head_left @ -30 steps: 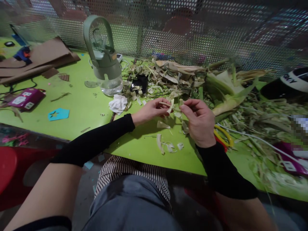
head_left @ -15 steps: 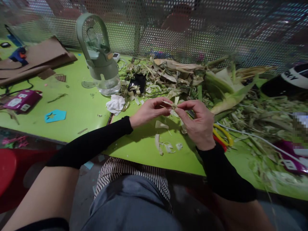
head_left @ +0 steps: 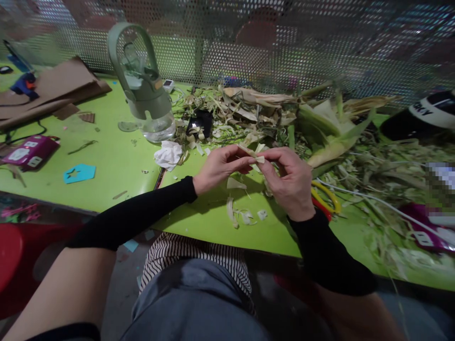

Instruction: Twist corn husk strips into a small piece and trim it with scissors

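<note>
Left of centre, toward the top, a bottle [head_left: 151,105] stands near a crumpled white tissue [head_left: 168,155]. Mid-frame, the left hand [head_left: 223,166] is curled nearly closed, thumb and fingers pinching a pale husk strip [head_left: 260,159] at the frame's centre. Just right of it, the right hand [head_left: 290,183] pinches the strip between thumb and forefinger. Yellow-and-red handles [head_left: 330,199] lie beside that wrist, right of centre.

Husk strip [head_left: 248,151] before husk pile [head_left: 245,112], btl [head_left: 150,105] L.
</note>
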Available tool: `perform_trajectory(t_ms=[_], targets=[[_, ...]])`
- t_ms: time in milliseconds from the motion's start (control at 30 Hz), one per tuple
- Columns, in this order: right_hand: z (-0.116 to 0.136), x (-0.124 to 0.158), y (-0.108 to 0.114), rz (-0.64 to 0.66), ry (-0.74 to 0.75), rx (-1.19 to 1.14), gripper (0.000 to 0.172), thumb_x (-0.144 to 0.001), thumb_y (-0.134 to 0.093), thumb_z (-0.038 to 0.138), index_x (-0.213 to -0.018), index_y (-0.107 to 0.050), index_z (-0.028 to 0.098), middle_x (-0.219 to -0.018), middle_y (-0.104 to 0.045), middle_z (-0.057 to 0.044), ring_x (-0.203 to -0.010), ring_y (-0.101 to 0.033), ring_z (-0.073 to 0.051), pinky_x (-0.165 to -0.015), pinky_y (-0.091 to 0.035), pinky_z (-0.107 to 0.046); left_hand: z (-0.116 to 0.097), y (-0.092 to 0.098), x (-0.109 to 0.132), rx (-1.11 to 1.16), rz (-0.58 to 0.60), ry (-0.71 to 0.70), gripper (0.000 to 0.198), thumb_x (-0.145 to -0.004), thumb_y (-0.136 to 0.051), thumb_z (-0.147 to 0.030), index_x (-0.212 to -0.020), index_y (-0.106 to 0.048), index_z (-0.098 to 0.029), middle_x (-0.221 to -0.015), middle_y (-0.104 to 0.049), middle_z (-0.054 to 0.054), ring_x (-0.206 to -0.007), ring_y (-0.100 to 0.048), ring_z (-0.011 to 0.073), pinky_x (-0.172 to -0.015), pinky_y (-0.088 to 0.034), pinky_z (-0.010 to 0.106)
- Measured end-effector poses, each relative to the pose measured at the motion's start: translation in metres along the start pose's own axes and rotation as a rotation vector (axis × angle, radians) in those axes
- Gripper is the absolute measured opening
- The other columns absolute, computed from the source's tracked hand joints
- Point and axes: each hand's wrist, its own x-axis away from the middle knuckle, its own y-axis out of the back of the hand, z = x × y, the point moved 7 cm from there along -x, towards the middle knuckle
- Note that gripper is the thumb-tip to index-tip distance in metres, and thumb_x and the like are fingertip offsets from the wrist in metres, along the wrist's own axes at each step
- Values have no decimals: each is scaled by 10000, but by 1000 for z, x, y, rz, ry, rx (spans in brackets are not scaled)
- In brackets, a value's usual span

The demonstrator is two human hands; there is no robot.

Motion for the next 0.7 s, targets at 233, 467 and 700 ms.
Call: perform_trajectory(t_ms=[233, 467, 700], targets=[[6, 1, 0, -61, 132, 45, 51, -917, -664, 228, -876, -690, 243, -920, -725, -43, -869, -692, -230, -778, -568, -417, 2, -4, 2, 72, -15, -54, 312, -863, -766, -415, -889, -635, -132, -793, -673, -11, -685, -624, 60, -711, -531, 224], [1, 4, -4, -91, 62, 24, 117, -945, -670, 318, -860, -687, 239, -865, -735, -23, -769, -683, -183, -715, -570, -358, -7, -2, 4, -18, -40, -75, 186, -904, -694, -271, -829, -577, -147, -684, -590, -51, -584, -567, 43, -589, -467, 187], [-19, 6, -10, -53, -127, -116, 292, -909, -733, 423, -1122, -678, 231, -947, -744, -36, -769, -694, -170, -671, -584, -321, -13, -2, 5, -143, -44, -10, 142, -900, -655, -212, -805, -574, -144, -691, -582, -49, -580, -541, 40, -585, -435, 187]])
